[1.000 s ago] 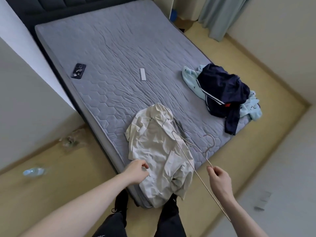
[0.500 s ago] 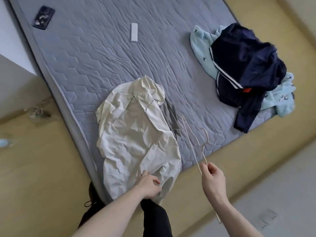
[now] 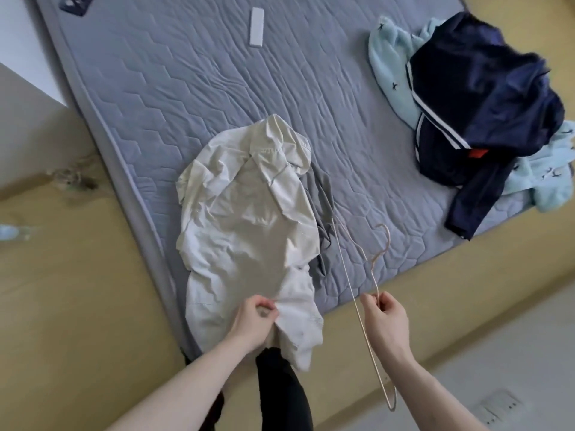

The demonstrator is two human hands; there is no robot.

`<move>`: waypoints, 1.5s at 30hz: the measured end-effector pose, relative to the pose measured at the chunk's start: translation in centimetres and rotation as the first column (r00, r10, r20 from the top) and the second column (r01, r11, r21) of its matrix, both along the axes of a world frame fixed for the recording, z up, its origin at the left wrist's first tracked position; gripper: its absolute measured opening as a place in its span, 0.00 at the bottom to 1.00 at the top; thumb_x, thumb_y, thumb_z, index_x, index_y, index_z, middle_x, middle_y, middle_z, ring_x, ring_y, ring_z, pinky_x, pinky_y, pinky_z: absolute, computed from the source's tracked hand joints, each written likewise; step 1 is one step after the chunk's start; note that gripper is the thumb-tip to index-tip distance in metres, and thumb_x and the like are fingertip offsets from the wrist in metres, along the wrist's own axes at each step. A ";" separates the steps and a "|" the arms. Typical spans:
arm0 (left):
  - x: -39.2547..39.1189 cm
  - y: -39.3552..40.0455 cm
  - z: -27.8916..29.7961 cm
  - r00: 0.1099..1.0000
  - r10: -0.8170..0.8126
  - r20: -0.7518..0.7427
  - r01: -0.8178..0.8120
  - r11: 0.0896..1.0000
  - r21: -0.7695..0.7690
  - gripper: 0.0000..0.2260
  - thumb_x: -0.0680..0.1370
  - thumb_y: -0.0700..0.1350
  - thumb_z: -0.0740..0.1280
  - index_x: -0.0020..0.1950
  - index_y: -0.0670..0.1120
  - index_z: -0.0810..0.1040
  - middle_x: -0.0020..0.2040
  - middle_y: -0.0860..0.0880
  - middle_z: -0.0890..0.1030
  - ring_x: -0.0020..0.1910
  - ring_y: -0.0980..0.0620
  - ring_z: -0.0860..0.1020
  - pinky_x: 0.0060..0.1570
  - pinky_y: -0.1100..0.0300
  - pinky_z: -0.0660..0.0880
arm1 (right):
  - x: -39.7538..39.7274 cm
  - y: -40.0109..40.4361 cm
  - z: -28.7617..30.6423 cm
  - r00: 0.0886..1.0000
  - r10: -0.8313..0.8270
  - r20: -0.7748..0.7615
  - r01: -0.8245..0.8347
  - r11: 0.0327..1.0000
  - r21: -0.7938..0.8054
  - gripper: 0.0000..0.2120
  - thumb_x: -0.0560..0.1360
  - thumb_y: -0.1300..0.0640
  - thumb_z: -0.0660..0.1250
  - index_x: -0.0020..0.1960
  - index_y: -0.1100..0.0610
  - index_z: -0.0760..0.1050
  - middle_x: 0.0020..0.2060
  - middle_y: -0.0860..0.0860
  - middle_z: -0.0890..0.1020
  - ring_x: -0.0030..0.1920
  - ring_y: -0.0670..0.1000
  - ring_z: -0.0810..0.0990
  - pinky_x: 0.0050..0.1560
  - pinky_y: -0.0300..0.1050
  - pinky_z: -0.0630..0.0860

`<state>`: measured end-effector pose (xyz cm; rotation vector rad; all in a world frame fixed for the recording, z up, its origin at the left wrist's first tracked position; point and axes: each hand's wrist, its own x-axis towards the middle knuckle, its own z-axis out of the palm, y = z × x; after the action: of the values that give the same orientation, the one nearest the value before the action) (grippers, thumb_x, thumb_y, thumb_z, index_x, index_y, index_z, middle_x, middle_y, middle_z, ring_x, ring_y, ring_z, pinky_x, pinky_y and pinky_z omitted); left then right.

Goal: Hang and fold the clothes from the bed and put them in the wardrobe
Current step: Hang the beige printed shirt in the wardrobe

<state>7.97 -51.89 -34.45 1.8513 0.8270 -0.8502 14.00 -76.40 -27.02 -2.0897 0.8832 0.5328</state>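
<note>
A crumpled cream garment (image 3: 245, 219) lies at the near corner of the grey quilted mattress (image 3: 193, 88), its lower end hanging over the edge. My left hand (image 3: 253, 318) pinches its hem. My right hand (image 3: 384, 318) grips a thin pale wire hanger (image 3: 348, 269), hook pointing toward the bed. A grey cloth (image 3: 320, 213) shows under the cream garment. At the right edge of the bed a navy jacket with white stripes (image 3: 476, 98) lies heaped on a light blue garment (image 3: 392, 63).
A white remote (image 3: 257, 30) and a dark phone (image 3: 74, 3) lie farther up the mattress. Yellowish floor runs round the bed; a plastic bottle (image 3: 9, 233) and some clutter (image 3: 74, 178) lie on it at left. My dark-trousered legs (image 3: 280, 393) stand at the bed corner.
The camera has tilted down and moved closer to the bed. My left hand shifted along the cream garment's hem and now pinches it; my right hand keeps holding the hanger.
</note>
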 end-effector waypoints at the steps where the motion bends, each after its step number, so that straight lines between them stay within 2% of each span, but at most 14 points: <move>1: -0.3 2.2 1.7 0.999 0.041 -0.001 -0.041 0.999 0.005 0.08 0.77 0.53 0.75 0.49 0.52 0.78 0.48 0.59 0.81 0.49 0.53 0.81 0.39 0.66 0.70 | -0.3 0.6 1.1 1.000 0.004 0.004 -0.004 1.000 0.004 0.17 0.75 0.57 0.66 0.35 0.53 0.59 0.26 0.44 0.63 0.28 0.46 0.59 0.33 0.46 0.63; 7: -3.0 13.4 13.0 0.987 0.159 0.040 -0.156 0.986 -0.057 0.24 0.77 0.60 0.72 0.68 0.49 0.76 0.59 0.59 0.80 0.61 0.53 0.78 0.61 0.53 0.75 | -3.0 5.1 8.8 0.993 0.094 0.072 -0.101 0.989 0.106 0.16 0.76 0.56 0.67 0.36 0.53 0.61 0.27 0.45 0.65 0.27 0.46 0.61 0.33 0.44 0.64; 12: -4.2 19.4 24.6 0.910 0.365 0.196 -0.321 0.921 -0.222 0.23 0.71 0.62 0.72 0.56 0.45 0.83 0.51 0.46 0.87 0.53 0.43 0.85 0.62 0.37 0.78 | -6.6 10.8 14.9 0.942 0.307 0.137 -0.326 0.933 0.153 0.17 0.74 0.54 0.73 0.38 0.54 0.64 0.28 0.44 0.69 0.28 0.45 0.63 0.34 0.46 0.66; 16: -5.2 22.6 32.9 0.832 0.476 0.283 -0.361 0.854 -0.376 0.14 0.80 0.51 0.70 0.60 0.43 0.83 0.54 0.43 0.87 0.56 0.43 0.85 0.64 0.40 0.78 | -9.9 15.9 20.2 0.852 0.489 0.184 -0.519 0.833 0.191 0.19 0.68 0.48 0.79 0.47 0.51 0.71 0.45 0.44 0.81 0.31 0.42 0.70 0.37 0.40 0.72; 22: -6.3 26.4 41.2 0.812 0.447 0.375 -0.298 0.871 -0.391 0.13 0.83 0.47 0.68 0.59 0.38 0.83 0.54 0.40 0.86 0.57 0.42 0.84 0.61 0.45 0.78 | -12.3 23.6 28.2 0.738 0.519 0.431 -0.654 0.706 0.270 0.39 0.58 0.44 0.85 0.61 0.32 0.67 0.59 0.27 0.76 0.53 0.34 0.81 0.45 0.31 0.79; 25: -6.7 27.8 44.1 0.821 0.334 0.462 -0.200 0.928 -0.315 0.17 0.83 0.47 0.68 0.56 0.31 0.79 0.49 0.42 0.84 0.49 0.45 0.81 0.52 0.51 0.75 | -11.9 26.8 31.4 0.661 0.480 0.576 -0.675 0.716 0.178 0.35 0.61 0.47 0.80 0.61 0.31 0.66 0.61 0.38 0.78 0.34 0.43 0.77 0.34 0.43 0.76; 28: -7.1 29.4 46.3 0.829 0.183 0.529 -0.080 0.974 -0.213 0.19 0.82 0.49 0.68 0.53 0.31 0.78 0.44 0.45 0.78 0.45 0.50 0.75 0.48 0.53 0.68 | -10.6 29.5 34.3 0.570 0.463 0.678 -0.729 0.666 0.158 0.25 0.66 0.57 0.77 0.48 0.32 0.69 0.53 0.53 0.82 0.29 0.44 0.64 0.30 0.46 0.65; 30: -7.1 30.4 47.4 0.824 0.117 0.554 -0.049 0.989 -0.136 0.16 0.82 0.49 0.69 0.47 0.36 0.80 0.41 0.47 0.77 0.41 0.51 0.74 0.44 0.54 0.68 | -9.7 31.2 36.0 0.539 0.465 0.702 -0.760 0.629 0.166 0.22 0.68 0.66 0.73 0.38 0.42 0.66 0.43 0.46 0.86 0.30 0.43 0.65 0.32 0.43 0.64; 33: -7.0 31.9 48.4 0.806 0.004 0.592 -0.058 0.996 0.072 0.14 0.81 0.49 0.69 0.40 0.41 0.77 0.36 0.49 0.73 0.38 0.50 0.70 0.40 0.55 0.66 | -8.6 33.7 38.9 0.540 0.443 0.716 -0.746 0.646 0.164 0.16 0.65 0.67 0.62 0.36 0.49 0.58 0.29 0.41 0.72 0.33 0.46 0.61 0.34 0.43 0.61; 35: -7.3 32.8 48.6 0.771 -0.136 0.623 -0.074 0.951 0.299 0.09 0.80 0.48 0.71 0.46 0.43 0.80 0.42 0.49 0.74 0.42 0.49 0.72 0.45 0.55 0.70 | -7.8 35.1 40.8 0.511 0.441 0.738 -0.744 0.657 0.123 0.14 0.61 0.66 0.57 0.34 0.48 0.57 0.28 0.41 0.66 0.32 0.45 0.60 0.31 0.39 0.59; 37: -9.0 32.5 49.1 0.672 -0.196 0.714 -0.183 0.890 0.417 0.11 0.76 0.50 0.72 0.56 0.49 0.81 0.52 0.53 0.75 0.48 0.53 0.75 0.55 0.57 0.73 | -7.3 36.4 42.2 0.473 0.454 0.755 -0.757 0.648 0.085 0.14 0.61 0.66 0.57 0.34 0.49 0.56 0.27 0.41 0.64 0.31 0.45 0.59 0.30 0.39 0.58; 39: -11.7 30.7 49.2 0.550 -0.152 0.821 -0.266 0.900 0.344 0.10 0.72 0.57 0.71 0.52 0.59 0.78 0.48 0.59 0.76 0.44 0.60 0.76 0.51 0.59 0.76 | -7.3 37.7 42.9 0.426 0.479 0.767 -0.773 0.633 0.034 0.12 0.60 0.63 0.57 0.34 0.50 0.56 0.28 0.42 0.64 0.31 0.45 0.58 0.30 0.40 0.57; 42: -15.4 26.2 47.3 0.724 -0.183 0.665 -0.060 0.943 0.326 0.23 0.63 0.74 0.71 0.50 0.65 0.71 0.43 0.62 0.79 0.38 0.61 0.79 0.37 0.58 0.77 | -8.2 39.7 43.1 0.419 0.520 0.744 -0.769 0.639 -0.014 0.10 0.58 0.60 0.57 0.34 0.51 0.57 0.30 0.46 0.64 0.33 0.48 0.59 0.32 0.46 0.58; 45: -16.2 23.4 44.9 0.866 -0.163 0.472 0.001 0.946 0.325 0.45 0.52 0.85 0.65 0.63 0.64 0.67 0.53 0.64 0.80 0.50 0.59 0.80 0.49 0.58 0.79 | -8.7 40.9 43.2 0.448 0.519 0.728 -0.757 0.654 0.000 0.10 0.57 0.58 0.58 0.34 0.51 0.57 0.30 0.47 0.63 0.32 0.46 0.57 0.31 0.44 0.57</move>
<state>-8.23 -28.51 10.50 2.2661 0.5759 -0.2637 5.30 -35.49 16.17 -2.0014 -0.4843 0.2076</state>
